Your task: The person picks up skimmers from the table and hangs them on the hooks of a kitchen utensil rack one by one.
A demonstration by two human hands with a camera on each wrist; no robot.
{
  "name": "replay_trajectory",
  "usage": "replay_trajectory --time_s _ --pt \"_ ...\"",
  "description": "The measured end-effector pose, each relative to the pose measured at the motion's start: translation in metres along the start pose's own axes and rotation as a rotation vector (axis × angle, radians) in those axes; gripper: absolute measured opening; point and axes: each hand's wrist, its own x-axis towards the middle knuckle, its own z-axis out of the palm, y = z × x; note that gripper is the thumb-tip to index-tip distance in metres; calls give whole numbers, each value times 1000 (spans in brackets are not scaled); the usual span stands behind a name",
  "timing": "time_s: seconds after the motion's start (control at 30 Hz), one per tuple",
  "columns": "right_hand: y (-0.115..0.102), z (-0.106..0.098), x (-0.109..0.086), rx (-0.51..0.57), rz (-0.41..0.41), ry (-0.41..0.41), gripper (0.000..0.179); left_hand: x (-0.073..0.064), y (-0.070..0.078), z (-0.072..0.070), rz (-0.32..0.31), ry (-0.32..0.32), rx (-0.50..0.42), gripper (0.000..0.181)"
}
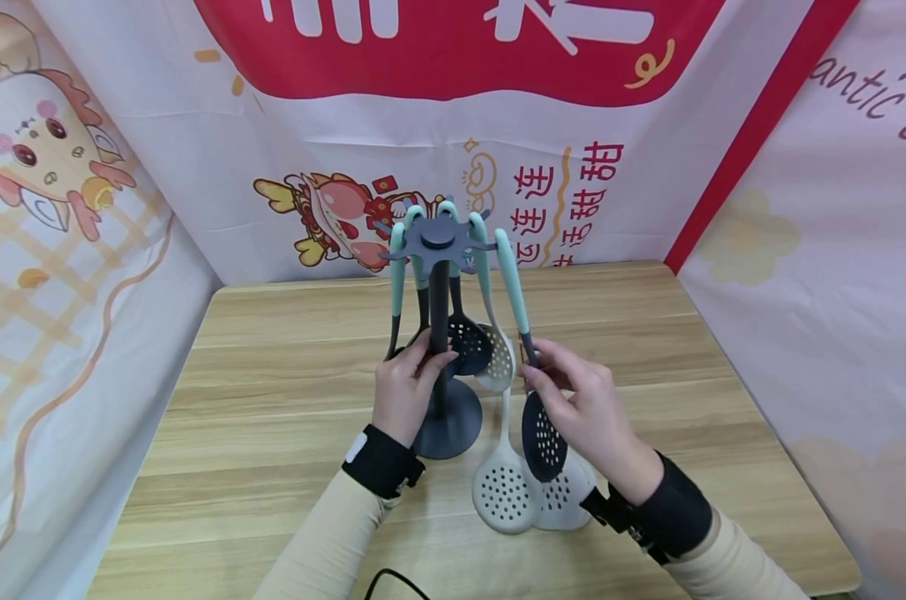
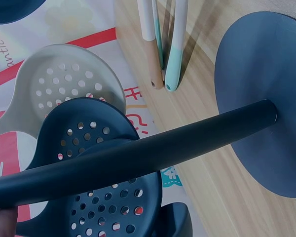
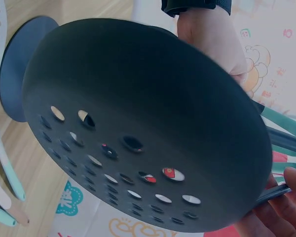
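A dark utensil stand [image 1: 447,421] with a round base and a hooked top stands on the table. My left hand [image 1: 407,387] grips its upright pole [image 2: 138,158] partway up. In my right hand [image 1: 583,400], thumb and fingers pinch the dark neck of a black skimmer [image 1: 544,437]. The skimmer's mint handle rises to the right arm of the stand's top. Its perforated bowl fills much of the right wrist view. Other mint-handled utensils hang around the pole, among them a black slotted spoon [image 1: 469,343] and a grey slotted spoon [image 2: 71,79].
On the wooden table [image 1: 272,400], a white skimmer [image 1: 505,492] lies in front of the stand, overlapping a pale slotted turner [image 1: 565,500]. A black cable [image 1: 392,573] curves at the front edge. Printed cloth walls [image 1: 437,125] enclose the back and sides.
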Motion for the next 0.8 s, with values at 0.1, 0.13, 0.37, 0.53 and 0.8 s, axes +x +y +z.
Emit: replay_trajectory --time_s 0.1,0.13,0.37,0.53,0.8 --pt "0 0 0 -2 -3 -4 31 0 0 0 -5 -1 -3 23" --pt "0 0 0 -4 -2 -4 32 0 0 0 -5 -1 -6 24" --pt "-1 1 1 -11 3 -9 32 0 -1 1 -7 3 -13 26" --pt "-2 2 1 -5 10 -14 32 0 -1 1 -8 4 -12 26" --pt "-2 3 0 -26 27 -19 33 -2 -1 0 -1 3 -8 27"
